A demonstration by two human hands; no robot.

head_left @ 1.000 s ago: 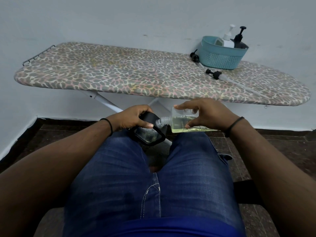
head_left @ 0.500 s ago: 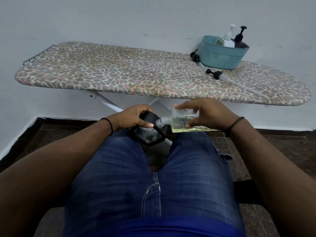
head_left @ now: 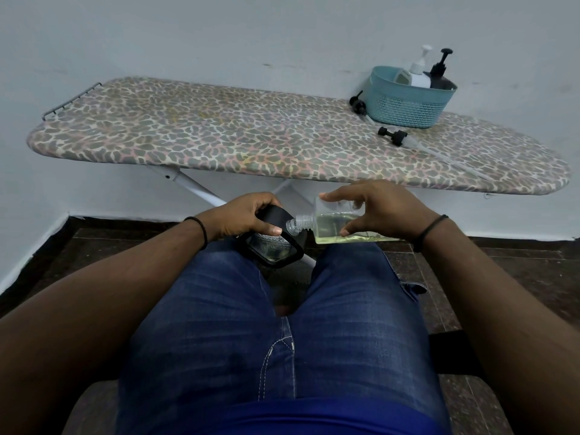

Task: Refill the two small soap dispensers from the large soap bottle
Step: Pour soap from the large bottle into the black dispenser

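Pale wall and dark floor frame the ironing board, which spans the view ahead of our knees. At about one o'clock on it sits a teal basket holding a white pump bottle and a black pump bottle; two loose pump heads lie by it, one touching its left side, the other just in front with its tube trailing right. Near centre, over our lap, our left hand has its fingers curled shut around a black dispenser, and our right hand pinches a clear bottle between thumb and fingertips. That bottle lies almost on its side, its threaded neck pointing toward nine o'clock and meeting the dispenser's top. Yellowish soap pools along its lower side. We cannot see a stream, so we only judge that pouring is under way. We take it the task is part done: both pump heads are off, one fill is in hand, and recapping remains. Whether the other dispenser is already filled we cannot tell.
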